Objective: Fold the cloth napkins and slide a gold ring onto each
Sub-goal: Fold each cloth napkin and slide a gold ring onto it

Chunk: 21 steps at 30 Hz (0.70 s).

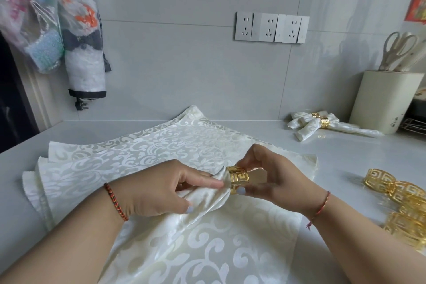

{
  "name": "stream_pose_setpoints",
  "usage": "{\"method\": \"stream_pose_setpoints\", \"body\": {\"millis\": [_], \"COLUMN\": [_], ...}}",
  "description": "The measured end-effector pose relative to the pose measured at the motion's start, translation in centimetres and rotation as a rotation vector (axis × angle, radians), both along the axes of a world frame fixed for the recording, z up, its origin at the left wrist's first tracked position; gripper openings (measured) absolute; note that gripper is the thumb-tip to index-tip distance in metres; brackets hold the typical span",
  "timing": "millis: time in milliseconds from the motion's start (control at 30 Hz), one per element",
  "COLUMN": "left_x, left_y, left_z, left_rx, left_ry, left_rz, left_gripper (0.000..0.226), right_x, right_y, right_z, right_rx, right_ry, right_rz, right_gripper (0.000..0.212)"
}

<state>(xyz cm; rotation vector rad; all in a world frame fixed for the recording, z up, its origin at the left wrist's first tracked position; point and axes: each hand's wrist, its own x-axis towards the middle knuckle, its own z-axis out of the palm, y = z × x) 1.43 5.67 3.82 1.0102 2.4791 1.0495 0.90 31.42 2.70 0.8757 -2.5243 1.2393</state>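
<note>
— On the tabletop point(345, 168), what lies around the hands?
— Spread napkins point(143, 152), cream with a swirl pattern, stacked with their edges fanned out at the left. The gathered napkin point(207, 193) sits on top of them, its end pushed into a gold ring point(237, 179).
— Who holds what?
— The left hand point(156, 189) pinches the bunched cloth just beside the ring, grip closed on it. The right hand point(272, 175) has its grip narrow around the ring, thumb under, fingers over, so they hide the ring's far side.
— And to the right?
— Loose rings point(401, 203) lie in a heap near the right wrist, apart from the cloth. Two finished napkins point(322, 125) with rings rest far back by a cream holder point(385, 101) with scissors point(397, 49) in it. Wall sockets point(272, 27) sit behind, and bags point(53, 27) hang at the left
</note>
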Motion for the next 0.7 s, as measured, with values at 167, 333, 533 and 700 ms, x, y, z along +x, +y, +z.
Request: {"method": "stream_pose_setpoints", "body": {"millis": [167,333,533,700], "left_x": [0.32,0.43,0.16,0.03], "left_y": [0.30,0.78,0.57,0.73], "left_z": [0.18,-0.06,-0.09,-0.36], "left_rx": [-0.051,-0.049,0.081,0.105], "left_ry": [-0.003,-0.032,-0.013,-0.028], "left_rz": [-0.022,0.024,0.147,0.178], "left_gripper": [0.070,0.064,0.046,0.045], "right_x": [0.44,0.46,0.17,0.06], "right_y": [-0.24,-0.72,-0.28,-0.84], "right_z": [0.16,0.10,0.19,-0.17], "right_rx": [0.053,0.116,0.022,0.062], "right_ry": [0.027,0.032,-0.043,-0.040], "right_rz": [0.042,0.068,0.087,0.074], "right_gripper": [0.038,0.039,0.044,0.051]}}
